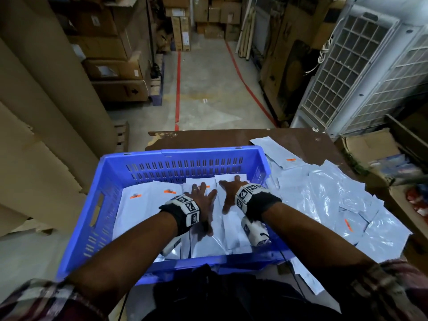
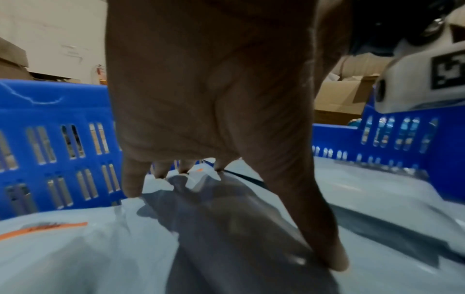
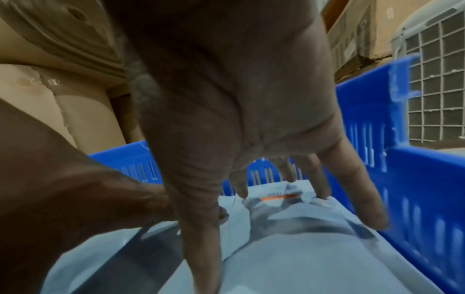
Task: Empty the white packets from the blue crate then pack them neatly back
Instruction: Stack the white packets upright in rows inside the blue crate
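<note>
Each wrist carries a black strap (image 1: pixel 178 216) set with white blocks printed with black square markers (image 1: pixel 249 192). A white camera housing (image 1: pixel 256 232) hangs under the right wrist. Plaid sleeves (image 1: pixel 46 302) are pushed up; a ring (image 1: pixel 195 188) sits on one left finger.

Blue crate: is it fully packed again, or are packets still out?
Partly packed. The blue crate holds flat rows of white packets under both spread hands, but a loose pile of packets is out on the table.
</note>
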